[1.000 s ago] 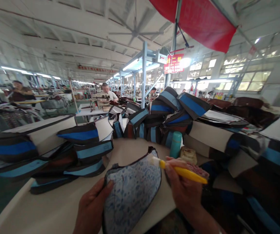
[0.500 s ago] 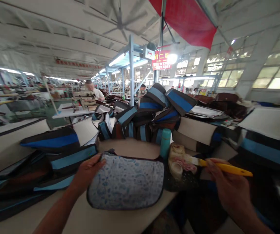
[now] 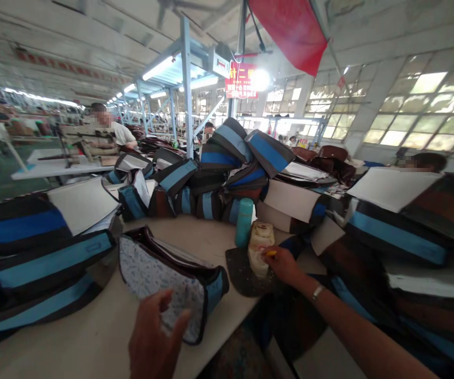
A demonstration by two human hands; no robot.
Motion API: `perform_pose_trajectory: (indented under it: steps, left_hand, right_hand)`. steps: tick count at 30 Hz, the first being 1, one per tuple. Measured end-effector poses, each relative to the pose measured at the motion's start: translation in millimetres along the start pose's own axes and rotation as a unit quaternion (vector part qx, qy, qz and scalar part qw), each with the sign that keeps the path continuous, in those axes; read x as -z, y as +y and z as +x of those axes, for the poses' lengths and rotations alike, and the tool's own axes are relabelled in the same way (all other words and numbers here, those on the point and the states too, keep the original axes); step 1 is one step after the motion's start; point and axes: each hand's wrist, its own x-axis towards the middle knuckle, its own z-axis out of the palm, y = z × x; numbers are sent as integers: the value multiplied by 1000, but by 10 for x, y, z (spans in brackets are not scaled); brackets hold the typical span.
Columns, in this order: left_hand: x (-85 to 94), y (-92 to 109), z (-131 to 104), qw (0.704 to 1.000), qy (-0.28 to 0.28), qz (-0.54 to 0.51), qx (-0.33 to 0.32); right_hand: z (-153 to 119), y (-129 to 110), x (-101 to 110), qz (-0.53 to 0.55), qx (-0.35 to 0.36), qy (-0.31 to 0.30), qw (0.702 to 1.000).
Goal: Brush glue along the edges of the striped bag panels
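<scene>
An unfinished bag (image 3: 164, 273) with a pale blue-patterned lining panel facing me stands on the table, its dark top gaping. My left hand (image 3: 156, 326) is just in front of that panel, thumb and fingers apart, holding nothing; whether a fingertip brushes the panel I cannot tell. At the grimy whitish plastic glue pot (image 3: 262, 237), my right hand (image 3: 284, 266) is closed on a brush (image 3: 270, 253). Only a bit of its yellow handle shows; the bristles are hidden at the pot. A teal bottle (image 3: 244, 221) stands upright just behind and left of the pot.
Piled grey and blue bag pieces line the back of the pale table (image 3: 72, 331). More stacks lie at left (image 3: 45, 258) and at right (image 3: 396, 231). The pot rests on a dark mat (image 3: 238, 281). A co-worker (image 3: 112, 129) sits at a sewing machine at far left.
My left hand has let go of the bag and come nearer to me; the bag now stands turned at an angle. My right hand has carried the brush left to the pot. The view has shifted right.
</scene>
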Motion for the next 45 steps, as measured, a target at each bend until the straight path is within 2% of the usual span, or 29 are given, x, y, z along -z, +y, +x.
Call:
perform_pose_trajectory:
  steps: [2, 5, 7, 10, 13, 17, 21, 24, 27, 30, 32, 34, 35, 37, 39, 42, 45]
  left_hand:
    - [-218, 226, -220, 998, 11, 6, -54]
    - [-423, 448, -277, 998, 17, 23, -52]
    - [-472, 483, -218, 999, 9, 4, -40]
    - [-434, 402, -136, 996, -5, -49, -69]
    - [-249, 263, -106, 993, -16, -80, -80]
    - [194, 122, -66, 992, -46, -108, -56]
    - [568, 158, -13, 985, -91, -147, 11]
    - [710, 294, 18, 976, -110, -182, 54]
    - [794, 428, 66, 966, -119, -220, 69]
    - [834, 534, 118, 956, -128, -253, 72]
    - [819, 601, 143, 950, -127, -277, 67]
    - [770, 673, 156, 944, -125, -299, 63]
    - [737, 712, 159, 942, -125, -305, 62]
    - [668, 789, 155, 943, -128, -303, 55]
    - [606, 855, 144, 945, -132, -295, 44]
    - [544, 910, 124, 947, -120, -296, 41]
    - [529, 908, 113, 946, -107, -303, 39]
  right_hand:
    - [41, 97, -64, -22, -6, -10, 1000]
    - [99, 203, -84, -33, -10, -19, 999]
    - [129, 250, -57, -26, -7, -24, 999]
    - [110, 281, 20, -13, 11, -33, 999]
    - [-16, 261, 135, -8, 47, -71, 996]
    - [-184, 201, 304, -1, 85, -126, 988]
    - [-200, 164, 314, 8, 63, -81, 995]
    - [-201, 128, 263, 7, 33, -40, 999]
    - [-197, 32, 314, -3, 19, -16, 1000]
    - [-183, -259, 469, -9, 10, 23, 1000]
    - [-215, -626, 564, -7, 7, 59, 998]
    - [-301, -1110, 602, 17, 24, 94, 995]
    - [-358, -1370, 594, 75, 60, 125, 988]
    - [-473, -1861, 524, 155, 162, 104, 969]
    - [-559, -2233, 403, 145, 274, 85, 947]
    - [-608, -2488, 203, 109, 374, 66, 919]
    - [-594, -2438, 100, 84, 398, 36, 913]
